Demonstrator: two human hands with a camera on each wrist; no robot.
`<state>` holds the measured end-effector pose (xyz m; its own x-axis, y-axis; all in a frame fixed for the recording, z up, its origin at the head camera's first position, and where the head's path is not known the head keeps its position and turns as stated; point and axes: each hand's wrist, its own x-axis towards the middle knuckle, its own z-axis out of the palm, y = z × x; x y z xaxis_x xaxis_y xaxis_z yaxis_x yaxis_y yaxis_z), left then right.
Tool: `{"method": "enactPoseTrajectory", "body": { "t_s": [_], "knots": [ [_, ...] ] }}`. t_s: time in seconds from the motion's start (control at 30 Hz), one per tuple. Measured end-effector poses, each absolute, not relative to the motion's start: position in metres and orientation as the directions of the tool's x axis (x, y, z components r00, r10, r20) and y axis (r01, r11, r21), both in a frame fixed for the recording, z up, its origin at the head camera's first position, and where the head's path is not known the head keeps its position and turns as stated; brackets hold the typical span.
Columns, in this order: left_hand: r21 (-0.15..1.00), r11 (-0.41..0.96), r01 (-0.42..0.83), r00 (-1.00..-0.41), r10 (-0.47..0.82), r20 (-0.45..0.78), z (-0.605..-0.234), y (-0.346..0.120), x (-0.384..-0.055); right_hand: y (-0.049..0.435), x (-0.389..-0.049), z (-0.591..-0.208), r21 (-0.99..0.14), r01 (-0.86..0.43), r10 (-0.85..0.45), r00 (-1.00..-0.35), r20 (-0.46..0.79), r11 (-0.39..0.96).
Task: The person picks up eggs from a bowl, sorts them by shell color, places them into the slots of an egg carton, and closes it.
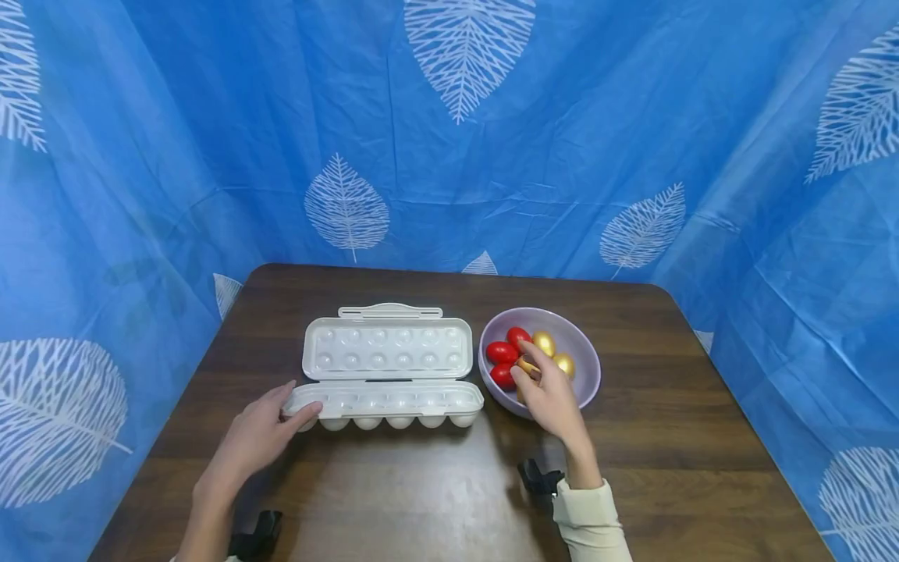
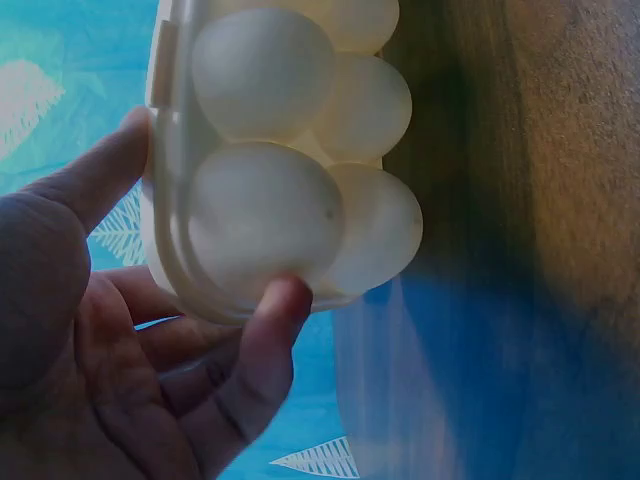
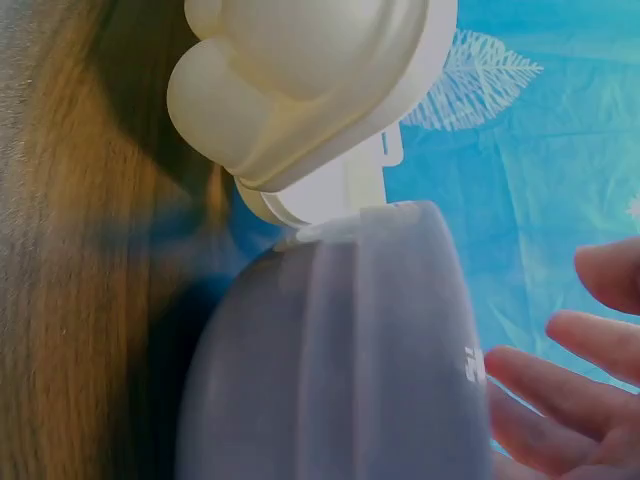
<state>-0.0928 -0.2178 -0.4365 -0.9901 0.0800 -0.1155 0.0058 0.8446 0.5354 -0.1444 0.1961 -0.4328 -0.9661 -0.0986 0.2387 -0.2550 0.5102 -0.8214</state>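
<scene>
A white plastic egg box (image 1: 382, 396) lies with its lid (image 1: 388, 349) folded back, its rows of round cups visible. My left hand (image 1: 261, 432) grips the box's left end, the thumb on the front rim and the fingers round the outer side; the left wrist view shows a finger curled against an end cup (image 2: 265, 215). Over the lilac bowl (image 1: 588, 373) hovers my right hand (image 1: 551, 394), thumb and fingers apart. Red eggs (image 1: 502, 352) and gold eggs (image 1: 544, 342) lie in that bowl. Beneath the fingers an orange-brown egg (image 1: 528, 365) is partly hidden.
Both egg box and bowl stand on a dark brown wooden table (image 1: 407, 499), the bowl just right of the box. A blue curtain (image 1: 463, 172) with white leaf prints surrounds the back and sides.
</scene>
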Motion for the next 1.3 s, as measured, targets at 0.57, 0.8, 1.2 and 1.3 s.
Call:
{"method": "enactPoseTrajectory", "body": {
  "t_s": [0.57, 0.8, 1.2, 1.3],
  "knots": [
    [0.617, 0.786, -0.044, -0.972, 0.109, -0.208, -0.441, -0.225, -0.101, 0.181, -0.176, -0.450, -0.768, -0.151, -0.213, -0.977, 0.019, 0.622],
    [0.653, 0.757, -0.014, -0.981, 0.115, -0.154, -0.453, -0.227, -0.101, 0.178, -0.182, -0.458, -0.720, -0.193, -0.237, -0.971, 0.041, 0.667],
    [0.646, 0.764, -0.004, -0.978, 0.132, -0.162, -0.470, -0.231, -0.099, 0.176, -0.184, -0.466, -0.639, -0.211, -0.213, -0.974, 0.076, 0.739],
    [0.643, 0.766, -0.001, -0.979, 0.129, -0.155, -0.472, -0.231, -0.100, 0.177, -0.183, -0.467, -0.637, -0.206, -0.188, -0.977, 0.098, 0.743]
  ]
}}
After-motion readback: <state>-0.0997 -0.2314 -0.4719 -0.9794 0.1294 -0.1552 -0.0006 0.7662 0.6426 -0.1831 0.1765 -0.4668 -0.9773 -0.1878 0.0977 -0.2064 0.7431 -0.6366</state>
